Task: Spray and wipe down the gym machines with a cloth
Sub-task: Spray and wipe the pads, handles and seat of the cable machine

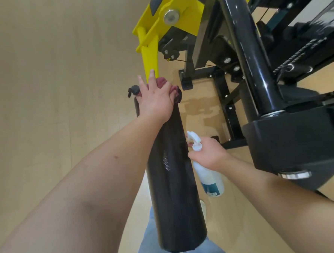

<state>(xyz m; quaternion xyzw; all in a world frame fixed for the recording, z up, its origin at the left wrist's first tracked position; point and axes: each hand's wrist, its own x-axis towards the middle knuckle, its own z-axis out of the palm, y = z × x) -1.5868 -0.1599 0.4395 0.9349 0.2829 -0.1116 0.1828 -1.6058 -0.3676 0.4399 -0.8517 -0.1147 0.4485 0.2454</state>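
A long black padded roller of the gym machine runs from the centre down toward me. At its far end my left hand presses a dark red cloth around the pad, thumb and fingers curled over the cloth, two fingers sticking up. To the right of the roller my right hand grips the neck of a white spray bottle with a blue label; its white nozzle points toward the pad.
The yellow lever arm rises behind the cloth. A thick black tube and black frame base stand at the right. Light wooden floor spreads left, with a wet patch near the frame. My jeans show below.
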